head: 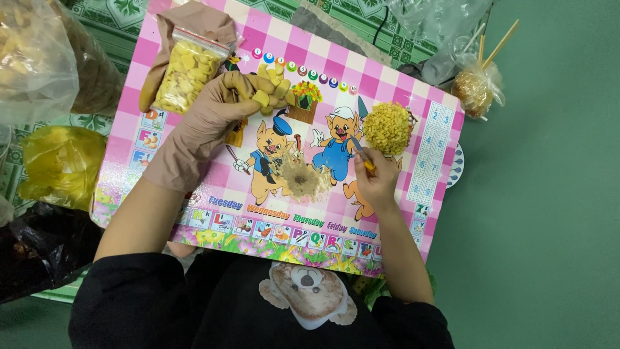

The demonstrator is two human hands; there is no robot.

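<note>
a handful of yellow pieces (pixel 268 87) is clutched by the gloved left hand (pixel 216 113); one stick (pixel 360 150) bearing one yellow ball (pixel 387 127) is gripped by the right hand (pixel 376 178).

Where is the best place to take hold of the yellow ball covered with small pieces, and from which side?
Probably by its stick, from below, as the right hand does. The yellow ball is covered all over with small pieces, so a grip there might knock them loose.

One camera on my head looks steeply down, close over my lap; the pink board (pixel 413 97) fills the middle; green floor (pixel 549 226) lies right.
</note>
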